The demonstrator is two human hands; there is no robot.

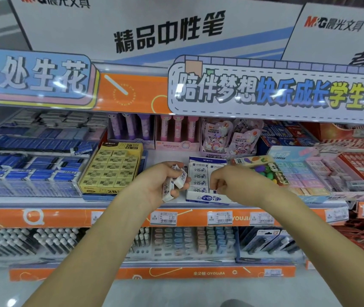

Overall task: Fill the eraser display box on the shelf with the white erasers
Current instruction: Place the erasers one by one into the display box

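- Head view: the left hand (154,185) gripped several white erasers (175,181) loosely; one could have slipped onto the shelf (132,214).
- The right hand (227,182), fingers pinched narrow, worked inside the display box (205,197); whether it held anything, I could not tell. A nudge might have shifted the box.

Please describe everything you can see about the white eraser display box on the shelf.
The eraser display box is a white cardboard tray with blue trim and blue lettering on its low front wall. It sits open on the orange-edged shelf, between a yellow eraser box and a colourful pack. A column of wrapped white erasers lies flat inside. The right hand reaches into its right side; the left hand holds more erasers beside it.
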